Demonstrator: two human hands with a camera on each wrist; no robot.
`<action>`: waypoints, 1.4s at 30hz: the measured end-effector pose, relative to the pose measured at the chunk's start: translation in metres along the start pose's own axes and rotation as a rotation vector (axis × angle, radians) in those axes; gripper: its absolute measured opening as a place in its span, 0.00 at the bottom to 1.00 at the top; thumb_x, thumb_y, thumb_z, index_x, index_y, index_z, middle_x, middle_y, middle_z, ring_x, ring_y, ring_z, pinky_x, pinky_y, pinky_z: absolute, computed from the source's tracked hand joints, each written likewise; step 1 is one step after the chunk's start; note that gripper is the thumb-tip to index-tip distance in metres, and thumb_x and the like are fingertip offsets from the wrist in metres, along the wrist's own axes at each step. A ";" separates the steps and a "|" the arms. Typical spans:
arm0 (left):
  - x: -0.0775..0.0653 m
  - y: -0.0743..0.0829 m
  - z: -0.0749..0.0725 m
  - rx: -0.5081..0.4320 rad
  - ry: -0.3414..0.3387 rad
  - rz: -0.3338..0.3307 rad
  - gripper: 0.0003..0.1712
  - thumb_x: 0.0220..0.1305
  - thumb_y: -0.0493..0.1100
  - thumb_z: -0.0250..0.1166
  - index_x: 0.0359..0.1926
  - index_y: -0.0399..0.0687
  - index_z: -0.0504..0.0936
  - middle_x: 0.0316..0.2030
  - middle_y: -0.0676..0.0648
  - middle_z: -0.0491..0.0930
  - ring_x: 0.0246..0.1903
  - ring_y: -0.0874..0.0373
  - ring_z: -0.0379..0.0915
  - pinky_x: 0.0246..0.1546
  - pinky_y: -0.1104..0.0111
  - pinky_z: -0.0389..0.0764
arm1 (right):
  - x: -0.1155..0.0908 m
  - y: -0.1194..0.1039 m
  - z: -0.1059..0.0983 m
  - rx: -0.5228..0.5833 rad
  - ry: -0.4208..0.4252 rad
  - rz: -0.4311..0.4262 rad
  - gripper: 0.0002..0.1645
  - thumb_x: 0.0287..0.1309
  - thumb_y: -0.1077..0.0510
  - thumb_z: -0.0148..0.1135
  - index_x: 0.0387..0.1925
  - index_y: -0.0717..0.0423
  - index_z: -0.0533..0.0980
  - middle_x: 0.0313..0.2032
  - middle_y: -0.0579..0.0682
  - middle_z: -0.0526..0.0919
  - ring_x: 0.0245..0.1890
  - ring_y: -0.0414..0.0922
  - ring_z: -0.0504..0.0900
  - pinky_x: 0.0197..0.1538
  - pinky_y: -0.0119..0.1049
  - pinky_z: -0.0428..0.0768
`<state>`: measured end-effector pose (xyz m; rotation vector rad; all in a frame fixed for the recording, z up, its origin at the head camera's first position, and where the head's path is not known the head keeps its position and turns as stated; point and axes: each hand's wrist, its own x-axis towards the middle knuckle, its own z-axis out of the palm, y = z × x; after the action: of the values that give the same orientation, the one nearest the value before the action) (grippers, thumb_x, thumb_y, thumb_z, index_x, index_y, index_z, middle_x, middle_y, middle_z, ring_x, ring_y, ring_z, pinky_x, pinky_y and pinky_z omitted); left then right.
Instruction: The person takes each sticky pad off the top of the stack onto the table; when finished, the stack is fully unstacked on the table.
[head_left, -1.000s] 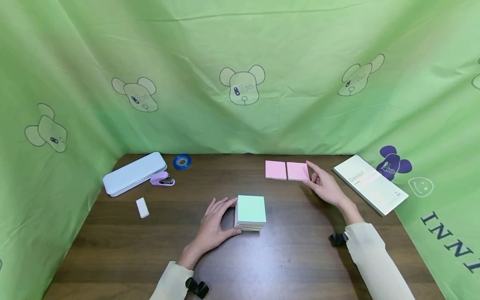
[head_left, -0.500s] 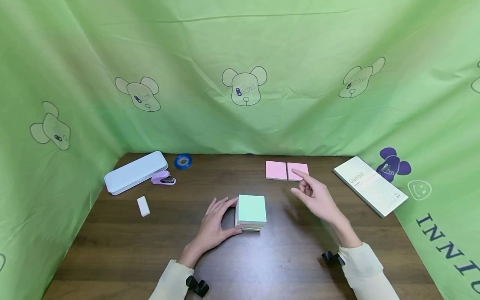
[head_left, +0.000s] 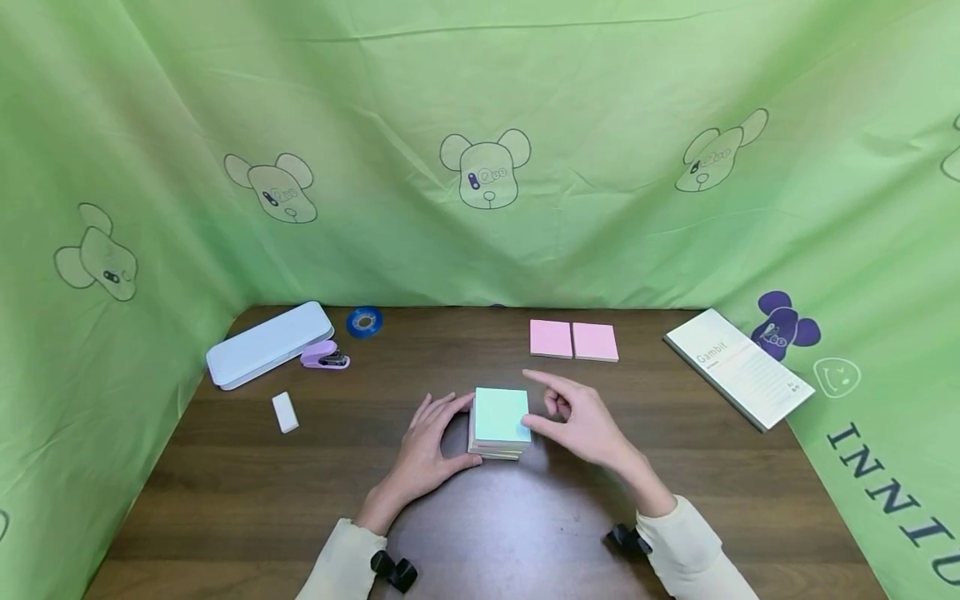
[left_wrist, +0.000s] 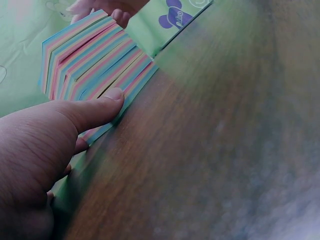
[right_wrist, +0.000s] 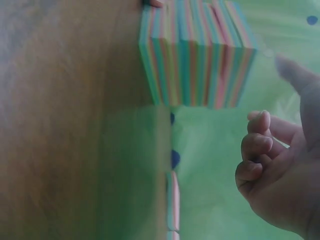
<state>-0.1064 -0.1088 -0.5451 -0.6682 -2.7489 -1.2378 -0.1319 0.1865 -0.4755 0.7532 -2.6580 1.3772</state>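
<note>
Your left hand point(head_left: 420, 454) gripped the stack of coloured notes point(head_left: 501, 417) from its left, thumb against the near face and forefinger by the far corner, and the stack stood on the table point(head_left: 442, 354) just right of your palm. Your right hand point(head_left: 581, 421) hung near the stack's top right edge, holding nothing, thumb and forefinger spread apart, the other fingers curled in.
</note>
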 end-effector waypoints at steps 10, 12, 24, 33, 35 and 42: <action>0.000 -0.002 0.000 0.001 0.012 0.026 0.55 0.59 0.55 0.86 0.83 0.51 0.71 0.73 0.45 0.80 0.80 0.40 0.66 0.87 0.38 0.46 | 0.001 -0.004 0.020 -0.091 -0.098 -0.029 0.53 0.46 0.47 0.92 0.73 0.54 0.80 0.33 0.38 0.73 0.32 0.35 0.70 0.36 0.30 0.70; 0.000 -0.002 0.000 0.003 0.014 0.031 0.55 0.59 0.55 0.86 0.83 0.51 0.71 0.73 0.45 0.79 0.80 0.40 0.66 0.87 0.38 0.46 | 0.001 -0.004 0.021 -0.100 -0.089 -0.032 0.50 0.46 0.48 0.92 0.71 0.52 0.81 0.32 0.37 0.72 0.32 0.35 0.70 0.36 0.31 0.70; -0.001 -0.002 0.000 0.003 0.014 0.021 0.54 0.59 0.55 0.86 0.83 0.52 0.71 0.74 0.45 0.79 0.80 0.40 0.66 0.87 0.38 0.47 | 0.002 -0.004 0.022 -0.111 -0.084 -0.045 0.51 0.47 0.49 0.92 0.72 0.55 0.80 0.32 0.37 0.72 0.32 0.34 0.70 0.37 0.31 0.70; 0.000 -0.002 0.000 0.005 0.009 0.019 0.55 0.59 0.55 0.86 0.83 0.51 0.71 0.73 0.45 0.80 0.80 0.41 0.66 0.87 0.39 0.47 | 0.003 -0.005 0.018 -0.054 -0.102 -0.052 0.48 0.47 0.53 0.92 0.69 0.58 0.81 0.31 0.38 0.72 0.31 0.35 0.69 0.36 0.29 0.69; 0.000 -0.002 0.000 0.007 0.007 0.019 0.55 0.59 0.54 0.86 0.83 0.52 0.71 0.73 0.46 0.80 0.80 0.41 0.66 0.87 0.39 0.47 | 0.003 -0.006 0.015 -0.023 -0.114 -0.046 0.48 0.45 0.54 0.93 0.68 0.55 0.81 0.31 0.38 0.71 0.31 0.35 0.68 0.36 0.28 0.68; 0.000 -0.002 0.001 0.003 0.030 0.042 0.55 0.56 0.53 0.87 0.82 0.53 0.72 0.72 0.46 0.81 0.79 0.40 0.67 0.86 0.38 0.49 | 0.002 -0.001 -0.001 0.039 -0.111 -0.031 0.49 0.46 0.56 0.93 0.70 0.55 0.80 0.32 0.41 0.71 0.31 0.36 0.67 0.34 0.26 0.67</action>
<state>-0.1073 -0.1098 -0.5472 -0.6972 -2.6979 -1.2241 -0.1330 0.1859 -0.4734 0.8966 -2.6963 1.4233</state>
